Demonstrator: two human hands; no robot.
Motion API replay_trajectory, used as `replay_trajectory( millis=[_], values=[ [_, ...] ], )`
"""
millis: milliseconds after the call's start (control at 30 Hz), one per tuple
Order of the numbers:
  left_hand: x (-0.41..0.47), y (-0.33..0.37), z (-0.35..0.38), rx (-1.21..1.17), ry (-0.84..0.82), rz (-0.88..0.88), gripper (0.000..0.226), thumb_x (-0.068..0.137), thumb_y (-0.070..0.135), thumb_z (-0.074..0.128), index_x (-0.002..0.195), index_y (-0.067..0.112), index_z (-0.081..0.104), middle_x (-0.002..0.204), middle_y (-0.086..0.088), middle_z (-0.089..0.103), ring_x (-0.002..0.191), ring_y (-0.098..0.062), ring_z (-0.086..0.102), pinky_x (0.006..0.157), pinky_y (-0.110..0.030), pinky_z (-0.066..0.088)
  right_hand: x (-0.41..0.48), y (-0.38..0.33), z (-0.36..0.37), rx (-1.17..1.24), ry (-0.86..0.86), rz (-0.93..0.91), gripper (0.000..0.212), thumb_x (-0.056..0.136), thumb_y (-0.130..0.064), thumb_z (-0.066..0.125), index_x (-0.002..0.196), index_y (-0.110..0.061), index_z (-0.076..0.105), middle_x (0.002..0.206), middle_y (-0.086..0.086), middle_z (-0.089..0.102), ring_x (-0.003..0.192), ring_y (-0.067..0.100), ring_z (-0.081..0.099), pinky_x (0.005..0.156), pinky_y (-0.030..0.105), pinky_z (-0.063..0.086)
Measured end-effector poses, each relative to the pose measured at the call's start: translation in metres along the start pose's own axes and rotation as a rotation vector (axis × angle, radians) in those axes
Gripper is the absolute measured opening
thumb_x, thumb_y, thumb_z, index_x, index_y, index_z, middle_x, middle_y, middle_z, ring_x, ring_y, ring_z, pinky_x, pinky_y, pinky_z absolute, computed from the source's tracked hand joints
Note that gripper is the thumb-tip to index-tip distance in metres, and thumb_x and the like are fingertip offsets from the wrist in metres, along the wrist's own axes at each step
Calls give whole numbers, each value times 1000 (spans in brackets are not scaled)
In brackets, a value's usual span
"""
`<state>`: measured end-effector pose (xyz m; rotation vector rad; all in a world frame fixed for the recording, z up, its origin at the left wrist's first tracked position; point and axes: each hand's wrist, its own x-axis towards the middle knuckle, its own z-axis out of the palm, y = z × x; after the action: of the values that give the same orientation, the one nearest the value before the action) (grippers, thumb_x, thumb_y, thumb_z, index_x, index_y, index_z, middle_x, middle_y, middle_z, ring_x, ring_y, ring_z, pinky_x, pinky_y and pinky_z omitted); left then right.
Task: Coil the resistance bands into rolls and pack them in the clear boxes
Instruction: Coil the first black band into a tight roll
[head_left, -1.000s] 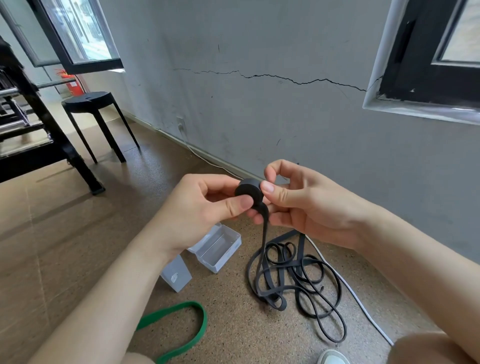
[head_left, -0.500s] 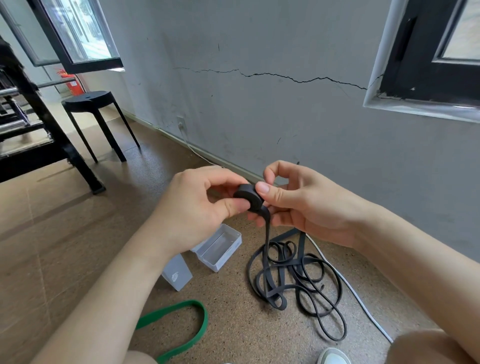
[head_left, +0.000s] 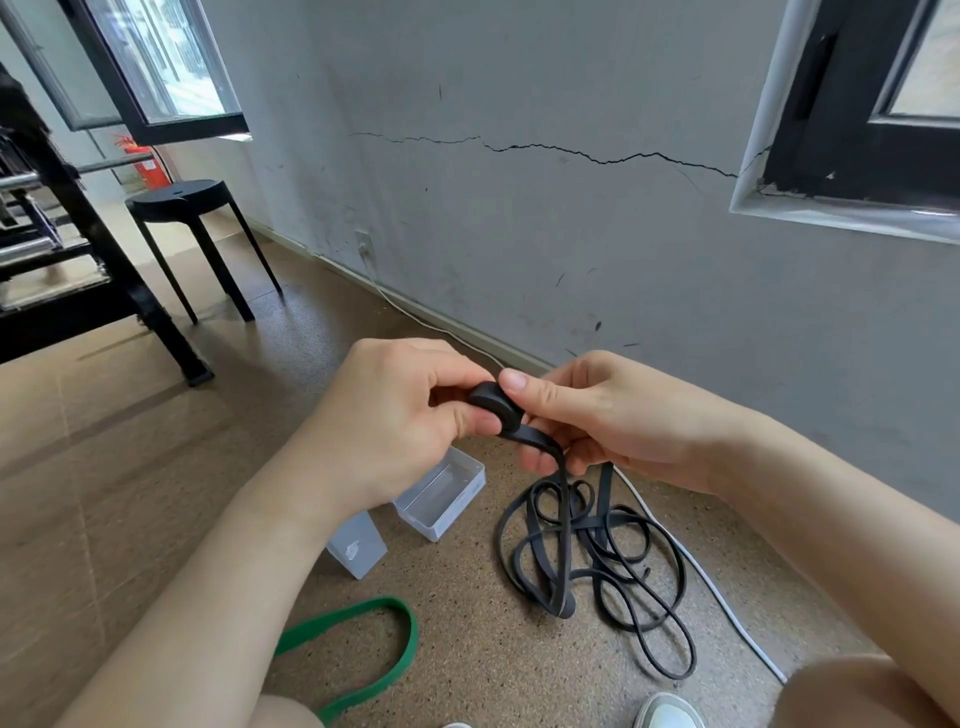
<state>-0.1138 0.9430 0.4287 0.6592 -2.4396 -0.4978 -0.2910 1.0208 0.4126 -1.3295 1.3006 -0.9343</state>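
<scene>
knee (head_left: 857, 691) at the lower right corner, cut off by the picture's edge. toe of a pale shoe (head_left: 667, 712) just left of it, also cut off.

green band (head_left: 384, 649) on the floor below the left forearm. one bend of the loop shows; the rest runs under the arm and behind a leg.

under the left wrist: an open clear box (head_left: 441, 493) lying on the floor, its near corner hidden by the wrist. nearer, a second clear piece (head_left: 358, 540) stands tilted, half behind the forearm; box or lid, cannot tell.

black band (head_left: 602, 561): loose tangle on the floor below the right hand, one strand rising from it to the hands.

left hand (head_left: 395, 426): thumb and fingers curled round the roll (head_left: 493, 408), pinching it; the roll's far face is hidden by the fingers. right hand (head_left: 597, 421): thumb tip pressed on the roll's rim, fingers curled under the black band where it leaves the roll. the roll sits between the two hands, up off the floor.

white cable (head_left: 701, 571) passes under the right forearm, partly hidden by the tangle.

beyond the left hand: black stool (head_left: 182, 197), and a black rack (head_left: 62, 249) cut off at the edge. cracked grey wall (head_left: 519, 234) beyond both hands.
</scene>
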Motion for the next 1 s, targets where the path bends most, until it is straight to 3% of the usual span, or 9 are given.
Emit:
replay_trajectory(
  millis=[100,200,367,433,600,700,867,1000],
  values=[
    [1,-1,-1,56,-22,43,18,72,27,67,87,24,76,77,13,64,77,-2,57,66,-14,41,0,0,1,19,-6,-7,44,78,-56,58,83,-14,69,69,3,63,61,11,53,57,21,37],
    [2,1,4,57,-5,24,12,77,22,74,89,23,75,81,9,64,80,-8,59,69,-19,44,1,3,0,46,0,-27,40,78,-50,61,82,-11,69,67,4,62,63,12,52,59,24,35],
    [3,2,10,-609,-46,-239,27,68,26,75,92,13,75,89,-7,75,90,-24,70,88,-34,55,0,5,-7,266,-57,-77,29,84,-40,62,82,-13,71,75,7,64,68,13,57,57,17,43],
    [3,0,12,-669,-48,-224,24,68,26,76,87,12,75,84,-6,75,86,-22,71,85,-33,55,0,4,-7,287,-85,-64,30,81,-44,62,79,-16,72,78,7,67,69,13,59,59,17,44],
    [4,-6,2,-342,60,-179,17,66,37,81,80,31,75,77,10,72,76,-8,66,71,-19,50,-3,1,-7,146,-47,6,52,80,-59,56,105,-13,57,79,12,71,71,19,64,64,26,45],
    [3,-9,-2,-123,52,-116,12,71,28,81,77,34,72,70,14,66,70,-2,58,62,-8,38,-6,0,-6,108,58,-33,47,78,-55,53,101,-15,48,72,11,70,66,19,63,67,31,43],
    [2,-7,1,73,-38,-16,22,69,36,65,84,24,76,76,10,62,75,-7,56,64,-19,41,0,2,2,4,145,-94,48,76,-51,60,99,-10,46,61,4,66,58,17,58,57,23,46],
    [1,-4,6,191,-70,69,9,77,26,69,83,21,73,78,8,58,69,-8,50,61,-27,40,2,5,6,-60,165,-111,48,75,-48,65,95,-9,45,59,2,64,57,16,57,53,19,44]
  ],
)
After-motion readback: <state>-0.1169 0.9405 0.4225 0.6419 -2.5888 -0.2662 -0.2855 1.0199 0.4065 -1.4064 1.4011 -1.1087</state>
